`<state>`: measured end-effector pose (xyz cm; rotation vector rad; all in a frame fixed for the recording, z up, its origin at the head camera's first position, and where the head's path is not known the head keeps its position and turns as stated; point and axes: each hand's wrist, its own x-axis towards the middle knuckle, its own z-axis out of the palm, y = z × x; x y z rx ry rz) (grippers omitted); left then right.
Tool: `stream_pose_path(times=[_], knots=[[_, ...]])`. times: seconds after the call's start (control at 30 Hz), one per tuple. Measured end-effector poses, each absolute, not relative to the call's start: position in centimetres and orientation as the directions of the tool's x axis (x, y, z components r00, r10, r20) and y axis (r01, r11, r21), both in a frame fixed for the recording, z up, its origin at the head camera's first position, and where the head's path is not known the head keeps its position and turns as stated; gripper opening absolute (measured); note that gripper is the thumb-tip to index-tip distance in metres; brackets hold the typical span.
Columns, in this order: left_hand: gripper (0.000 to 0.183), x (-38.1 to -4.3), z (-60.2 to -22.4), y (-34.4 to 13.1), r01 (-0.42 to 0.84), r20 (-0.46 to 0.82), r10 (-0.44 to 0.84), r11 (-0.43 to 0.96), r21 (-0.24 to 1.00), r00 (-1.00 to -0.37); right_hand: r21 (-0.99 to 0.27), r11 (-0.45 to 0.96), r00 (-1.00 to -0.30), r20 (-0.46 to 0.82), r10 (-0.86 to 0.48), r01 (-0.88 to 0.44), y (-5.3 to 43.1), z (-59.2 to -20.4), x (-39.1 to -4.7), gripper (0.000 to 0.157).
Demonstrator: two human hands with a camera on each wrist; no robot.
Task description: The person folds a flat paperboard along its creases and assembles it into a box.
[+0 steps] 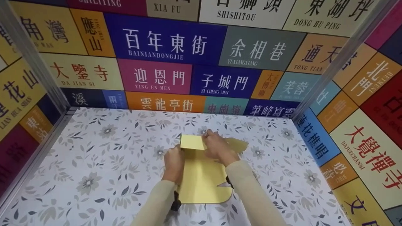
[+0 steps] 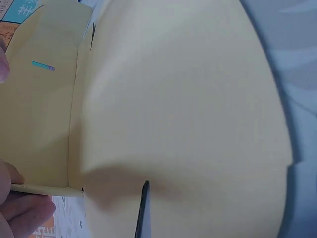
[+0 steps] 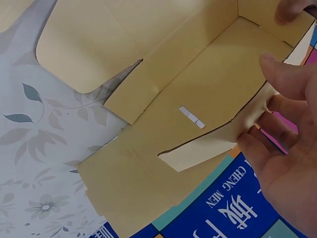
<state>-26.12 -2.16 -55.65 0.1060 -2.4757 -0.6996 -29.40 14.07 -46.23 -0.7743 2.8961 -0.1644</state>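
Observation:
A pale yellow, die-cut cardboard box (image 1: 201, 185), partly folded up, lies on the table. My left hand (image 1: 173, 161) grips its folded end at the left corner; in the left wrist view fingers (image 2: 29, 213) hold that end wall. With my right hand (image 1: 220, 147) I pinch the raised long panel, thumb on the inner face and fingers behind it, as the right wrist view shows. A narrow slot (image 3: 192, 117) pierces the bottom strip beside that panel. A loose end flap (image 1: 237, 144) sticks out to the right, past my right hand. The large lid panel lies towards me, between my forearms.
A white tablecloth (image 1: 88, 150) with grey flowers and leaves covers the table. Behind it stands a wall panel (image 1: 157, 75) of colourful Chinese place-name signs, with similar walls left and right. Metal posts (image 1: 333, 59) mark the corners. A dark pointed strip (image 2: 143, 208) juts into the left wrist view.

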Motion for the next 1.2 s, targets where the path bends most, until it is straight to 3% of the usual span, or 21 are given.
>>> stream_pose_path(times=[0.1, 0.3, 0.4, 0.5, 0.7, 0.83, 0.97, 1.2], knots=[[0.005, -26.1, -54.9, -2.1, 0.047, 0.421, -0.182, 0.877, 0.478, -0.888, -0.147, 0.871, -0.867, -0.113, -0.486, -0.469, 14.2, -46.2, -29.5, 0.059], [0.067, -26.2, -53.4, -2.3, 0.059, 0.222, -0.052, 0.882, 0.467, -0.974, -0.160, 0.881, -0.879, -0.106, -0.465, -0.446, 14.3, -46.0, -29.6, 0.059], [0.077, -26.4, -53.0, -2.6, 0.122, 0.177, 0.047, 0.888, 0.443, -0.983, -0.178, 0.883, -0.883, -0.112, -0.456, -0.434, 14.2, -46.0, -29.7, 0.059], [0.080, -26.8, -52.5, -2.9, 0.247, 0.178, 0.190, 0.884, 0.397, -0.966, -0.174, 0.890, -0.887, -0.127, -0.444, -0.421, 14.2, -46.1, -29.7, 0.060], [0.076, -27.6, -51.9, -2.9, 0.483, 0.259, 0.422, 0.837, 0.259, -0.869, -0.182, 0.897, -0.887, -0.160, -0.432, -0.404, 14.0, -46.1, -29.7, 0.065], [0.070, -27.9, -52.0, -2.8, 0.518, 0.277, 0.460, 0.833, 0.194, -0.844, -0.203, 0.896, -0.893, -0.144, -0.427, -0.396, 14.0, -46.1, -29.5, 0.067], [0.063, -28.0, -52.3, -2.6, 0.517, 0.296, 0.453, 0.834, 0.192, -0.841, -0.216, 0.905, -0.907, -0.133, -0.399, -0.366, 14.0, -46.3, -29.1, 0.073], [0.055, -27.8, -52.8, -2.6, 0.480, 0.306, 0.405, 0.846, 0.233, -0.862, -0.215, 0.892, -0.904, -0.074, -0.420, -0.397, 14.1, -47.4, -28.5, 0.067]])
